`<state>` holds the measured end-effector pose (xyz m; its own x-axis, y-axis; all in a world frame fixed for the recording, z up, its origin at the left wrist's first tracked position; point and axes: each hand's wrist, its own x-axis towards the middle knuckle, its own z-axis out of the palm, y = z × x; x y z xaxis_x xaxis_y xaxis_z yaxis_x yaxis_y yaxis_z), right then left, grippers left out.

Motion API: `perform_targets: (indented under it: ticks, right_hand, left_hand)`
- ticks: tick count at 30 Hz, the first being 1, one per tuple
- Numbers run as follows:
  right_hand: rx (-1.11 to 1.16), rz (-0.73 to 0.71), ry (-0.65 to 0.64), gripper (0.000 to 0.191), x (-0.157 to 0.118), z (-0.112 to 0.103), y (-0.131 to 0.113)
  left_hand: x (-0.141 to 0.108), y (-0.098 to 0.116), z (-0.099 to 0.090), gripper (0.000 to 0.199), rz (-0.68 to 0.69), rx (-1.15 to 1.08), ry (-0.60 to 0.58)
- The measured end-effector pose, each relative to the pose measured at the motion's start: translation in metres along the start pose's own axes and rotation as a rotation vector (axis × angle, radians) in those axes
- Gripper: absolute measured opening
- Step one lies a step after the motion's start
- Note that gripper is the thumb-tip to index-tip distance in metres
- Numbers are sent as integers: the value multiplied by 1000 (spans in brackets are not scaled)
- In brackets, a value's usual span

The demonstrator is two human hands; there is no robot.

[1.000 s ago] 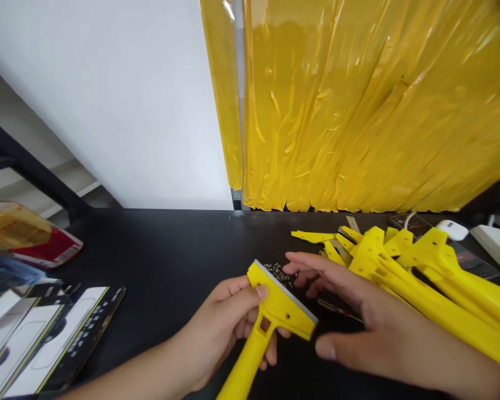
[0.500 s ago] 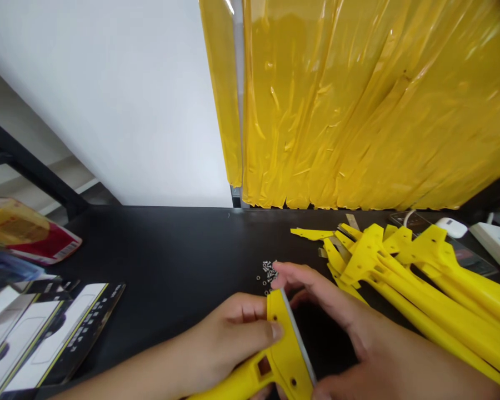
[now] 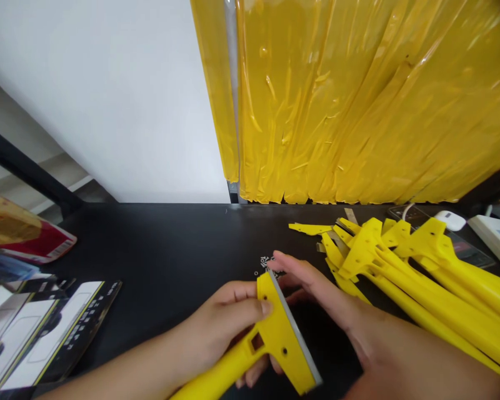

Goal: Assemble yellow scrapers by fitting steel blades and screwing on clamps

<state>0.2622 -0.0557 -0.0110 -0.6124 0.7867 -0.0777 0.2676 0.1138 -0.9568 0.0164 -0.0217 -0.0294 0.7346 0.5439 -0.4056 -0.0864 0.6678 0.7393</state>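
The left hand pinches the scraper by its head, thumb pressed on the near face and fingers curled behind; the right hand is open, fingers extended, just beyond the blade — whether a fingertip touches the top corner, I cannot tell. The scraper thus sits between the two hands, its head tilted with the blade facing the right palm and its handle running down past the left wrist to the bottom edge. Just beyond the right fingertips, screws lie loose on the black table. Near the right forearm is a pile of yellow handles, with small yellow plates at its left end. Well apart, at the far left, are cards and a red-and-yellow packet.
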Motion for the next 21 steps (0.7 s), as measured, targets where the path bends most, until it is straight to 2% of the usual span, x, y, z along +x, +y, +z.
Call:
perform_targets:
  ticks: [3, 8, 15, 21]
  right_hand:
    - [-47, 44, 23, 121, -2, 0, -3]
    - [-30, 141, 32, 122, 1, 1, -4]
    - [39, 23, 141, 109, 6, 7, 6]
    - [29, 82, 132, 110, 9, 7, 7]
  left_hand:
    - [1, 2, 1, 27, 49, -22, 39]
    - [2, 2, 1, 27, 86, -46, 30]
    - [3, 0, -2, 26, 126, -74, 21]
    - [1, 1, 0, 30, 137, -22, 46]
